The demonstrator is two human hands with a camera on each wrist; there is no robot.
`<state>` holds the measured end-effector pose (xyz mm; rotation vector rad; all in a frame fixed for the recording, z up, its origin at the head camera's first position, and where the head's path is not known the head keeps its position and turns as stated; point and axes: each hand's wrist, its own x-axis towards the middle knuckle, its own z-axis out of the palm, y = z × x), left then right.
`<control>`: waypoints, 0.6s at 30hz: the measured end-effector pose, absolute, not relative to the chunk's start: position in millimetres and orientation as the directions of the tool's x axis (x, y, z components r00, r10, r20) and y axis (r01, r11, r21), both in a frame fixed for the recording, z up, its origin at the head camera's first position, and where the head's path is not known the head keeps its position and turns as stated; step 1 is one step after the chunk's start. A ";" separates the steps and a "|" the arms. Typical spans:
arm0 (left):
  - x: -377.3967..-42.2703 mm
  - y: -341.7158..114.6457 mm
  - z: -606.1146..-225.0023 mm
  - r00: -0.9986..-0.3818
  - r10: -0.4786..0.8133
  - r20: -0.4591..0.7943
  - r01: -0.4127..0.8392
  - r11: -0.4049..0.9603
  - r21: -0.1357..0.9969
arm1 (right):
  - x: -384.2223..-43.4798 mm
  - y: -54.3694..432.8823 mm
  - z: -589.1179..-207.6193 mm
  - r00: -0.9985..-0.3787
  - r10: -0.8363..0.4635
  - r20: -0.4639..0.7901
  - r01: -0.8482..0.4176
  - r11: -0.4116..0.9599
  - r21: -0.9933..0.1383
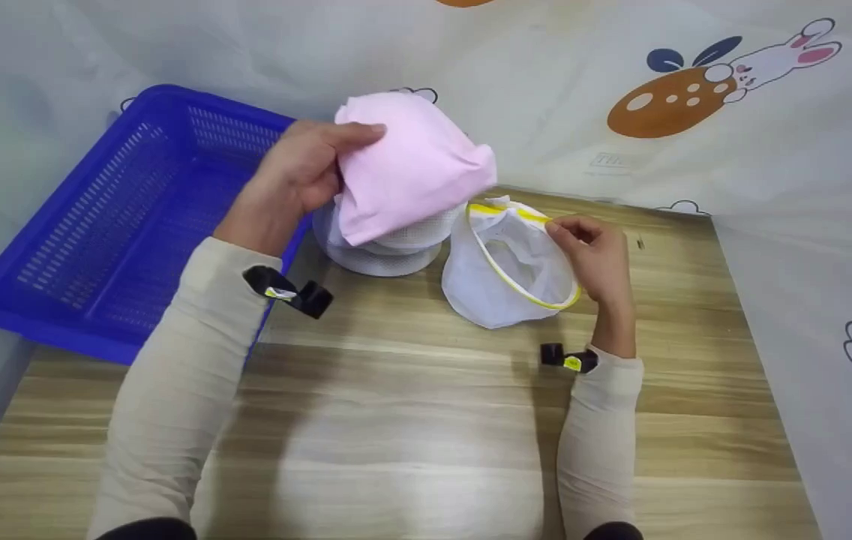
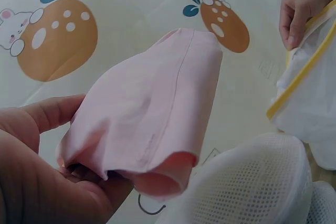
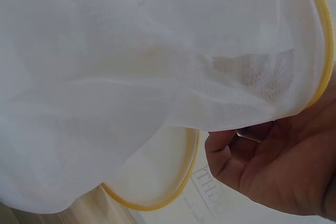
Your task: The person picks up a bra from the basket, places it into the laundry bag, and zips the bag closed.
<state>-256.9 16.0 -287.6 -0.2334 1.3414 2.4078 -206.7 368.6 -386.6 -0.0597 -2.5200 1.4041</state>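
Note:
My left hand (image 1: 295, 176) grips a folded pink cloth (image 1: 411, 169), thumb on one side and fingers underneath, raised above the tabletop. In the left wrist view the cloth (image 2: 147, 103) shows a seam and a rolled edge; what kind of garment it is I cannot tell. The yellow-trimmed rim of a white mesh laundry bag (image 1: 482, 289) is pinched between the thumb and fingers of my right hand (image 1: 598, 251). The bag's mouth gapes toward me. Close up, the right wrist view shows its thin white mesh (image 3: 105, 103) and yellow edging beside the hand (image 3: 268, 166).
A blue plastic basket (image 1: 96, 341) with slotted walls stands at the left, partly behind my left forearm. White mesh bags (image 1: 388, 262) lie below the pink cloth, partly covered by it. A printed sheet (image 1: 546, 90) hangs behind the wood-grain table (image 1: 396, 420).

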 end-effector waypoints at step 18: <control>-227.3 86.6 -305.2 -0.886 0.299 -0.356 -0.419 -0.184 0.889 | -190.6 338.3 -357.2 -0.952 0.158 0.261 -0.136 0.545 -0.827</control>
